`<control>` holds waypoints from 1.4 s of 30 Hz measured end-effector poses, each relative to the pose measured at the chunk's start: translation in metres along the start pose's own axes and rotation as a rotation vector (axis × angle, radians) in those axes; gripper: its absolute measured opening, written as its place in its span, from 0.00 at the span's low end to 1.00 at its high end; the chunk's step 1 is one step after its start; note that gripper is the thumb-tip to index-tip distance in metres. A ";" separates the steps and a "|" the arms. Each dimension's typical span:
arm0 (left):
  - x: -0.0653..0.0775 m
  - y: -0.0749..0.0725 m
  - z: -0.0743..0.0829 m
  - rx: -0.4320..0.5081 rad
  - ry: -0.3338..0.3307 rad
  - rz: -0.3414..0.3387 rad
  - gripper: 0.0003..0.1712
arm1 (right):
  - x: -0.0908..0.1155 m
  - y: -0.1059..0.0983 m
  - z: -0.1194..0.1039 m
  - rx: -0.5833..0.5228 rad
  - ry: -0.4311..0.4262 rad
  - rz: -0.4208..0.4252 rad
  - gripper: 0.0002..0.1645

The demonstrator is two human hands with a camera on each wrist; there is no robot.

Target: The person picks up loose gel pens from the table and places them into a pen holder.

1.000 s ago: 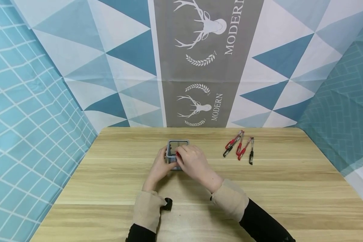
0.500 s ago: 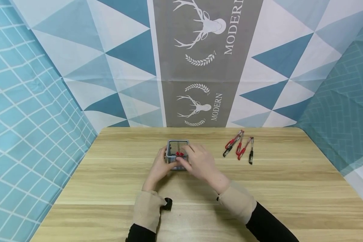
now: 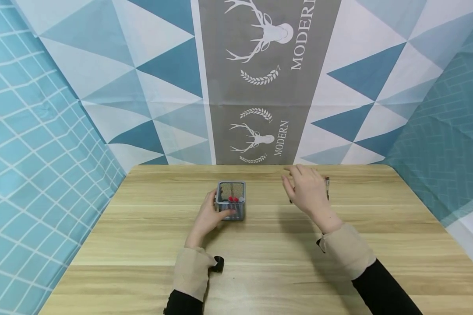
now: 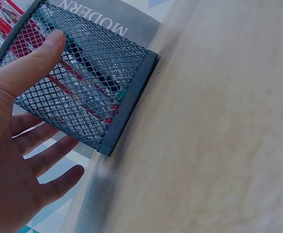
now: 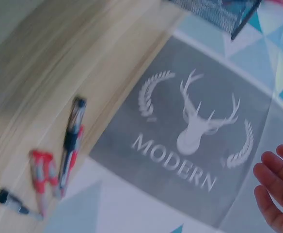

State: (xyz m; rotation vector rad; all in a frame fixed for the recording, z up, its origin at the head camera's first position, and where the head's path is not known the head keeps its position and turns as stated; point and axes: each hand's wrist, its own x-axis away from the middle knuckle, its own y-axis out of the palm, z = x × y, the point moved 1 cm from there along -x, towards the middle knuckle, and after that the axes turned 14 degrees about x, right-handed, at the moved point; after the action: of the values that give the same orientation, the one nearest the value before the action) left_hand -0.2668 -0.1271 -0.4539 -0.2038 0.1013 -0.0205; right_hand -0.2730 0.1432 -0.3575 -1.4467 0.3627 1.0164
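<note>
My left hand point(image 3: 208, 218) holds a dark mesh pen holder point(image 3: 238, 213) upright on the table, thumb across its front and fingers by its left side. In the left wrist view, that thumb lies on the mesh point(image 4: 102, 53), and red pens point(image 4: 0, 23) poke out past the rim. My right hand point(image 3: 309, 192) hovers, loosely spread and holding nothing, above loose gel pens at the right. It hides most of them in the head view; one black pen point(image 3: 327, 187) shows beside it. The right wrist view has a black pen point(image 5: 72, 136) and red pens point(image 5: 43, 167), blurred.
The wooden table point(image 3: 142, 236) runs up to a patterned backdrop point(image 3: 260, 87) behind the pen holder. A blue gridded cloth point(image 3: 35, 175) hangs along the left side. Another black pen point(image 5: 13, 200) lies at the edge of the right wrist view.
My right hand has let go of a red pen in the pen holder and moved right, over the loose pens. My left hand and the pen holder have stayed put.
</note>
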 end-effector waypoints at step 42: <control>-0.001 -0.001 -0.002 -0.006 -0.006 -0.007 0.52 | 0.068 0.029 0.094 -0.072 0.561 -1.082 0.30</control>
State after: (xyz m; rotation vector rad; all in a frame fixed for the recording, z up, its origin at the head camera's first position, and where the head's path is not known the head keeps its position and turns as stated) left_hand -0.2680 -0.1286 -0.4558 -0.2101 0.0947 -0.0267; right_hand -0.2906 0.2474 -0.4122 -1.6527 -0.0949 -0.2552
